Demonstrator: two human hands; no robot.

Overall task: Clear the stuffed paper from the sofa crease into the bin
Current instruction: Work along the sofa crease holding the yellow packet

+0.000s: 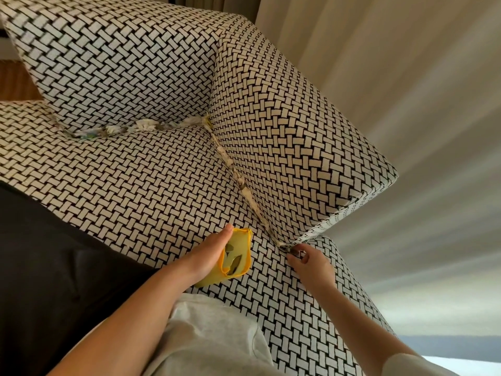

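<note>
Right hand is down at the front end of the crease, pinching the stuffed paper, which runs on up between seat and armrest. Left hand grips the yellow bin just beside it, mouth up.

A sofa with a black-and-white woven pattern is filling the middle and the left of the view; its back cushion is leaning at about 11 o'clock and its armrest is standing out toward 2 o'clock. Behind it, from 12 o'clock round to 4 o'clock, a pale beige curtain is hanging in long soft folds, and a warm, mild light is lying on them. At 9 o'clock a small piece of brown wooden surface is showing past the cushion, and at 5 o'clock a grey-blue band is running under the curtain, though I cannot tell what it is.
</note>
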